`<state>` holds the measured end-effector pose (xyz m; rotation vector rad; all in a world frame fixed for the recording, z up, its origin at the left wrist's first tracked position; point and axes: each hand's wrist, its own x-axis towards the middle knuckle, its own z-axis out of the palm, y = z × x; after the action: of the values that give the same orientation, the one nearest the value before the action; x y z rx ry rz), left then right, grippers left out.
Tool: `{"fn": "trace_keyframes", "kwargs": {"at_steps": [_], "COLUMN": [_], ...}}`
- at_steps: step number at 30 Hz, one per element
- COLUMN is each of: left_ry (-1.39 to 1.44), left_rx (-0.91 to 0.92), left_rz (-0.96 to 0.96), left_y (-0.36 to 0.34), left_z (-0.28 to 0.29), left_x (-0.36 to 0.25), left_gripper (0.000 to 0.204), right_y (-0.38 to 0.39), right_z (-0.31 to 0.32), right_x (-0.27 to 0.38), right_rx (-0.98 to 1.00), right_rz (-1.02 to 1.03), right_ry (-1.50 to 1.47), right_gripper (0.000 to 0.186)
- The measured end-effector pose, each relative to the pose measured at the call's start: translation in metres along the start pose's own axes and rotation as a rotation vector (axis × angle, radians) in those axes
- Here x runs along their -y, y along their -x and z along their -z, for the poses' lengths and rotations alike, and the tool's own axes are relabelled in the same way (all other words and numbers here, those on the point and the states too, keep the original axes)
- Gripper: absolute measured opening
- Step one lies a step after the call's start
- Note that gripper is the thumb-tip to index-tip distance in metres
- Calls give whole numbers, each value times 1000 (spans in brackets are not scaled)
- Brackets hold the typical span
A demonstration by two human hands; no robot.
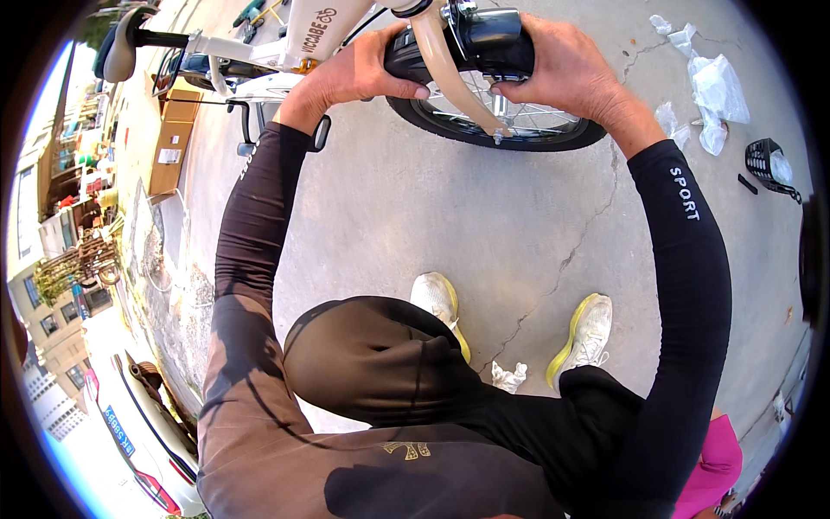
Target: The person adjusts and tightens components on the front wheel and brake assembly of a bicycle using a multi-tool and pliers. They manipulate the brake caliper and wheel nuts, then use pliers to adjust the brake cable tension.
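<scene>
**Grasping the fender (491, 43) over the front wheel (553, 141) with both hands**

Clasping one end of the black fender in the right hand (566, 65), with the thumb (508, 88) tucked at its lower edge, close to the spokes (534, 112). Curling the left hand (359, 69) around what looks like the other end, just past the fork (445, 69). With the fingers mostly out of sight, cannot tell how firmly. Placed at the top of the view, beyond the shoes (435, 298) and beside the white frame (307, 35).

Could twist the fender askew through uneven pull between the two hands. Could scuff the fork by shifting sideways. Could pinch the thumb through any sudden turn of the wheel. Might also swing the wheel round by pushing harder on one side.
</scene>
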<state>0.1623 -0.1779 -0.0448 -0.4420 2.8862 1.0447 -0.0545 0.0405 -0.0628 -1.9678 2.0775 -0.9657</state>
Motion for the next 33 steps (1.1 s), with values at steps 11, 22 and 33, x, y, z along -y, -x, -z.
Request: {"fn": "trace_keyframes", "kwargs": {"at_steps": [11,22,33], "left_ry": [104,-925,-520], "left_rx": [-252,-213,618], "left_rz": [354,-126,719], "left_y": [27,-30,-136], "left_z": [-35,6,19], "left_x": [-55,-203,-149], "left_gripper": [86,80,86], "right_y": [-93,-84,-87], "right_z": [40,-1,1], "right_x": [-41,-65,-71], "right_rx": [689,496,482], "right_rz": [69,132,277], "right_ry": [-119,-413,-410], "right_gripper": [40,61,57]}}
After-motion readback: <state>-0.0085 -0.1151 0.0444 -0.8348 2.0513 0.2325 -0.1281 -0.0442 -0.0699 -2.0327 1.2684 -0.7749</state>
